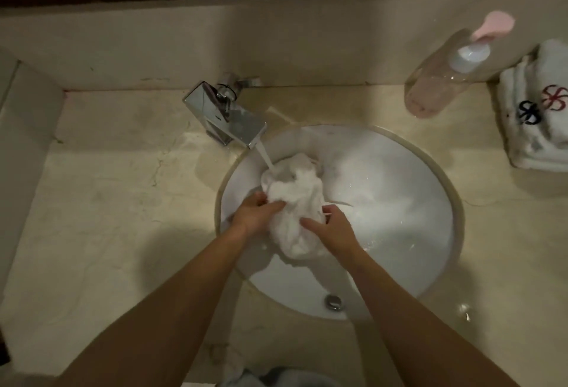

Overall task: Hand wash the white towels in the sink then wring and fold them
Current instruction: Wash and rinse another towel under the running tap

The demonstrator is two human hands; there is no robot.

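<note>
Both forearms reach in from the near edge of the surface [92, 233] and meet over the sink [430, 202], where the left hand [256, 216] and right hand [333, 228] hold a bunched white towel [295, 202] between them. Each grip is clamped on the cloth: the left hand's fingers curl into the wad from its left flank, the right hand's fingers dig in from the lower right, thumb side up. The towel's long axis runs away from the person, from a near end hanging just below the hands up to a far end that pokes beyond the knuckles toward the tap [227, 116]. That far end sits right under the stream of water [266, 159], which lands on its upper left corner. So the wet bulk lies ahead of both grips, not between them, and I would judge the left hand the nearer one to the stream. This looks like the washing step, with wringing and folding not yet done; for a wring the hands would probably need to spread along that near-to-far axis, one taking the far end, since they now sit side by side across the middle. Off to the right, well apart from the basin, a soap bottle [442, 79] leans beside a stack of folded towels [538, 119] on the surface.
</note>
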